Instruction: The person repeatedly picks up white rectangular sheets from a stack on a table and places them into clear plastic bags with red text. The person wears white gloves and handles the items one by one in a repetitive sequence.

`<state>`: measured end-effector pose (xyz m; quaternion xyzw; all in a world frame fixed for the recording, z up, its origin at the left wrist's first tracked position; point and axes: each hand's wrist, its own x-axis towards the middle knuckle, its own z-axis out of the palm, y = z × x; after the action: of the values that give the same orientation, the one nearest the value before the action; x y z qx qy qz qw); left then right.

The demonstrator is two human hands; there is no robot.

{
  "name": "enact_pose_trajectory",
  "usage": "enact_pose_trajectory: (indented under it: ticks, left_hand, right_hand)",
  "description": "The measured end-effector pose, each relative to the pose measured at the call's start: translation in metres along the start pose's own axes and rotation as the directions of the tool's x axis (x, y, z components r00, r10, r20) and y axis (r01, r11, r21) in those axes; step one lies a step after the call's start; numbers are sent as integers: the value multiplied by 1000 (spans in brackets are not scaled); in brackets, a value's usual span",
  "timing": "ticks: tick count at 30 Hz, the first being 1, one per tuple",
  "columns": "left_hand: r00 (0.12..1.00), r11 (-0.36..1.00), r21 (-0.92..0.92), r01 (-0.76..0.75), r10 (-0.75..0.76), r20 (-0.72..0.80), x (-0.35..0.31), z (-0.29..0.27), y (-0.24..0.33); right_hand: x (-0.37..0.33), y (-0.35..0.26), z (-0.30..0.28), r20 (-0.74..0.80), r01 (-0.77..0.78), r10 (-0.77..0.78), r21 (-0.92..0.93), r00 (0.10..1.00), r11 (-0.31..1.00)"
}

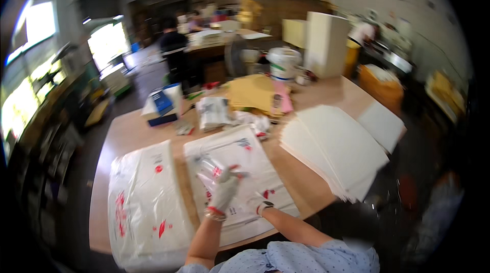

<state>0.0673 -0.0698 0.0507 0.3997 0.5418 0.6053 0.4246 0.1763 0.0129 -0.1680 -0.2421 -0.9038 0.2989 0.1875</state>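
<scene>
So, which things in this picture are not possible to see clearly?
- Left hand, head view: motion blur hides whether its fingers pinch the clear plastic bag.
- Right hand: small, partly folded under, so its grip is unclear.
- Red marks on the bag: too blurred to make out.
- Bagged stack at left: its near end is cut off by the lower edge.
- Person at the far table: too small and dark.

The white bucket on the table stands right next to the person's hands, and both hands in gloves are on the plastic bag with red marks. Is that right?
Not quite. In the head view the white bucket stands at the far end of the table, well away. The gloved left hand and right hand are indeed on the plastic bag with red marks.
</scene>
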Motion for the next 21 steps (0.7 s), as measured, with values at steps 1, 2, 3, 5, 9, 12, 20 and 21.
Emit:
enact_pose_trajectory:
  ticks: [1, 2, 3, 5, 9, 12, 20, 21]
  left_hand:
    - [992, 999, 36, 21, -16, -122, -10, 3, 35]
    - [993, 994, 103, -23, 34, -114, -7, -5, 40]
    - [976, 960, 227, -163, 190, -105, -2, -17, 33]
    - [984, 933, 329, -144, 171, -53, 4, -30, 16]
    - [824, 571, 720, -394, 567, 1, -11, -14, 0]
    - [663, 464, 782, -416, 744, -89, -38, -6, 5]
    - [797, 975, 121, -185, 77, 599, -74, 118, -38]
    - [804, 985, -65, 160, -92, 587, -69, 142, -72]
  right_hand:
    - [-10, 6, 1, -41, 107, -110, -72, 993, 992]
    - [-18, 9, 1, -79, 200, -215, -164, 973, 966]
    - [-22, 8, 0, -93, 304, -338, -266, 936, 915]
    - [-45, -14, -44, 71, 261, -254, -120, 965, 958]
    - [-143, 31, -180, -33, -194, 192, -83, 981, 977]
    - [-224, 69, -262, -335, -454, 308, -617, 890, 643]
    - [-241, 112, -324, -459, -595, 510, -51, 727, 802]
    - [-233, 100, -311, -513, -504, 381, -121, 770, 855]
